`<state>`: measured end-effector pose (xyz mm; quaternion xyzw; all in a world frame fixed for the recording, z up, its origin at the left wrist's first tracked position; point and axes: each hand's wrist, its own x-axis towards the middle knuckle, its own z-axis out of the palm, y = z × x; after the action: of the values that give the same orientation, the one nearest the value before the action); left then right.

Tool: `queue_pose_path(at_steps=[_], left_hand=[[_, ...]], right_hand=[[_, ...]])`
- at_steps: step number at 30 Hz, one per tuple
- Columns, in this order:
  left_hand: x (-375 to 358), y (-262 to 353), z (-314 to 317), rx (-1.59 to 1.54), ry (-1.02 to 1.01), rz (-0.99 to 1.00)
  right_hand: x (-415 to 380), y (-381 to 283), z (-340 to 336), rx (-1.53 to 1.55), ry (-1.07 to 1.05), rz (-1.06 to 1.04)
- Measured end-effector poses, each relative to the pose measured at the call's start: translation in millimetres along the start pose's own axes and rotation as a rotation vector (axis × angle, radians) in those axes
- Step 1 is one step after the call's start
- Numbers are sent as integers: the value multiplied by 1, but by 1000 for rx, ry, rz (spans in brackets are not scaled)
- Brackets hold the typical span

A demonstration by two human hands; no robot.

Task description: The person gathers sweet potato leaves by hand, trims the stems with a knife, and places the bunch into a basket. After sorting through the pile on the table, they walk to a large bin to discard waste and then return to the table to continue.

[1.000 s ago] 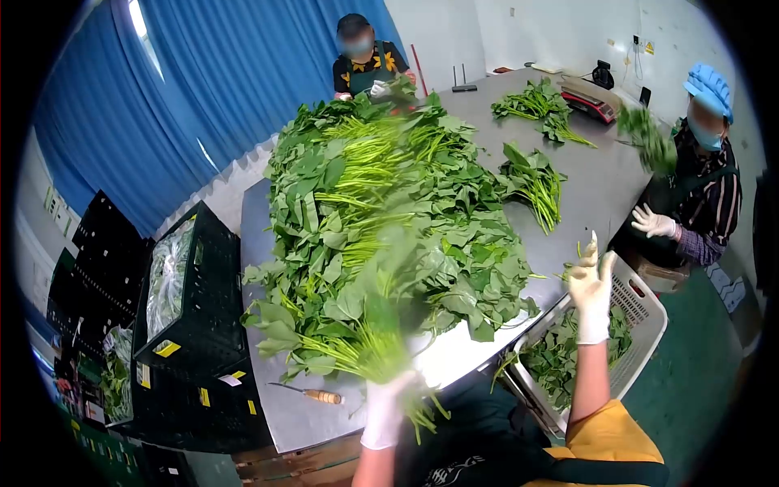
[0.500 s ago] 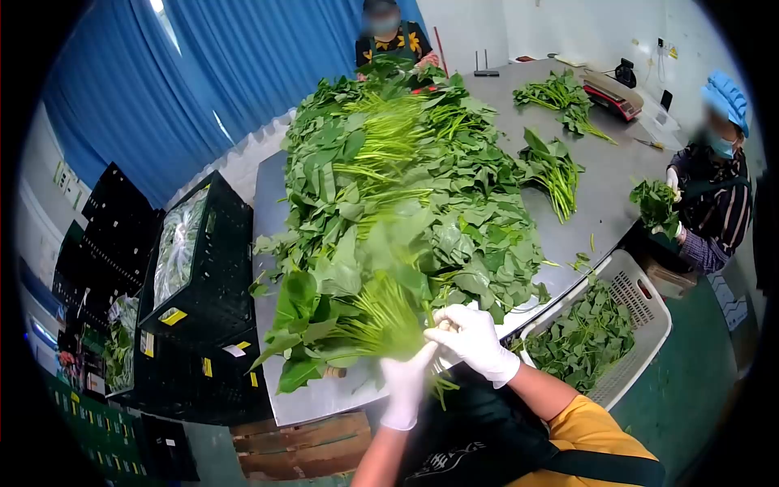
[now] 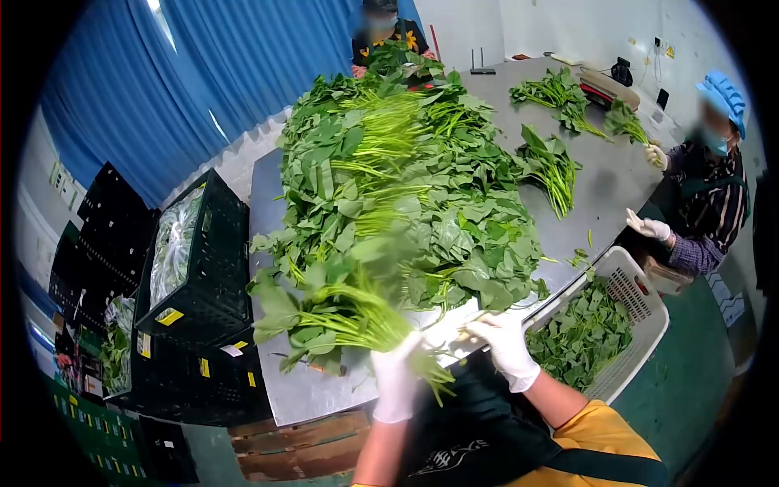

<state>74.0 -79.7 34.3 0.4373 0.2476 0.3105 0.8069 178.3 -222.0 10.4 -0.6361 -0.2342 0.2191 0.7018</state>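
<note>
A bunch of leafy green stems (image 3: 357, 312) is in my left hand (image 3: 395, 377), white-gloved, its fingers wrapped round the lower stems; the leaves point up and to the left. To its right, my right hand (image 3: 503, 349), gloved too, is apart from the bunch over the table's front edge. Its thumb and fingers are pinched together, and whatever may be between them is too small to name. Beyond both hands lies a large heap of leafy greens (image 3: 462, 211) on the metal table (image 3: 600, 195), with pale stems in its middle.
A white basket (image 3: 649, 325) of greens stands at the right front edge. Dark crates (image 3: 219, 284) are stacked at the left. One co-worker (image 3: 706, 187) at the right holds a small bunch (image 3: 625, 122) near a scale (image 3: 600, 93); another (image 3: 389, 40) is behind the heap.
My left hand has kept the bunch, which now tilts further left. My right hand has moved right and down, away from it. The right co-worker's bunch has moved up over the table.
</note>
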Motion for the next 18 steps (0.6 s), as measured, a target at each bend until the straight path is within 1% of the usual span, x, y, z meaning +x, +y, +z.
queue_pose_path(at_steps=[2,4,6,7,8,9,10,12,14,15,16,18], left_hand=[[-1,18,-5,-54,159,40],[7,25,-36,37,177,242],[8,42,-50,-82,258,342],[11,45,-67,-31,257,390],[9,52,-65,-191,271,397],[9,55,-68,-199,284,401],[8,58,-72,-206,297,405],[4,60,-76,-242,302,414],[-1,60,-83,-277,307,370],[-3,59,-90,-254,330,370],[-5,59,-92,-232,370,377],[-12,62,-96,-266,347,396]], right_hand=[[-6,-11,-14,264,310,60],[8,30,-69,685,455,-261],[15,36,-127,1013,467,-214],[14,32,-138,1100,404,-144],[15,24,-140,1184,335,-73],[21,23,-132,1071,357,-29],[24,26,-112,726,447,-62],[28,-4,-72,316,238,136],[39,-8,-39,85,111,153],[48,-5,-25,36,31,125],[54,0,-11,93,-56,114],[75,17,14,-32,-220,118]])
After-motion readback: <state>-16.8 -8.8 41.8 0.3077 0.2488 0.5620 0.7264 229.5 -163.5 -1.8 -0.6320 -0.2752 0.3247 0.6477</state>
